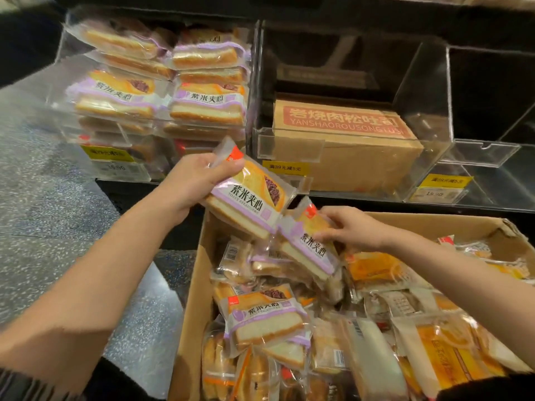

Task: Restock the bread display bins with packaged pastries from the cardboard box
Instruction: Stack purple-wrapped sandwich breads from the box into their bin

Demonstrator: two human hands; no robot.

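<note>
Purple-banded pastry pack [249, 195] gripped by left hand [197, 180], right hand [351, 227] seemingly pinching another pack [307, 250]

A single wide-angle view looks from the person's head, forward and steeply down, close over both forearms. Straight lines bow toward the edges. Beyond the fingers [228, 166] of the left hand [199, 180] stand the clear display bins [425, 134]; below the fingers the open cardboard box [191, 308] fills the lower frame, very near.

purple-orange pastry packs [249, 198], brown box [197, 285] (cardboard)
</note>
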